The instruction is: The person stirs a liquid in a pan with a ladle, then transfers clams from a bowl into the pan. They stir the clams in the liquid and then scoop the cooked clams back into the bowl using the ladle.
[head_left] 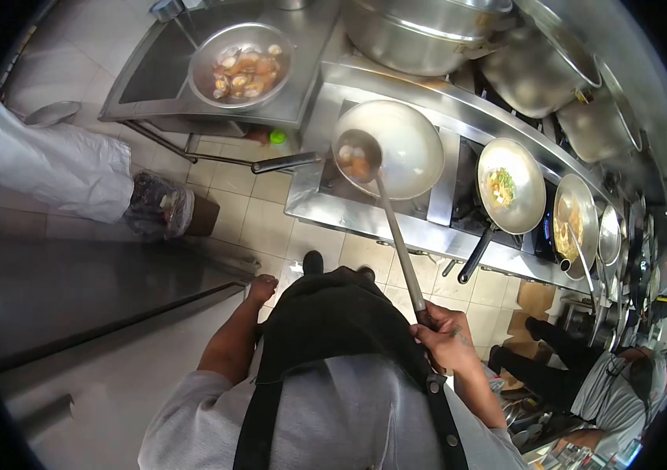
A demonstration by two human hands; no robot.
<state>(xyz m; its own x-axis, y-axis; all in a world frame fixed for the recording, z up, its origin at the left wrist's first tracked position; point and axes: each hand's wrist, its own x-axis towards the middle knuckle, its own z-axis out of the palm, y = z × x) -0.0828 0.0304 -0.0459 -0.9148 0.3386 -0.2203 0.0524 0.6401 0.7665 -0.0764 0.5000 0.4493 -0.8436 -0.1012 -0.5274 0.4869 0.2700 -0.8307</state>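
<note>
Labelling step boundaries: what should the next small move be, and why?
I'd probably tip the ladle into the pale pan: the right hand grips it, food pieces sit in its bowl, and that bowl appears to be over the pan.

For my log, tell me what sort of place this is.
Likely a commercial kitchen: a long steel stove, large round silver metal pots, and a round black-handled metal pan holding food.
</note>
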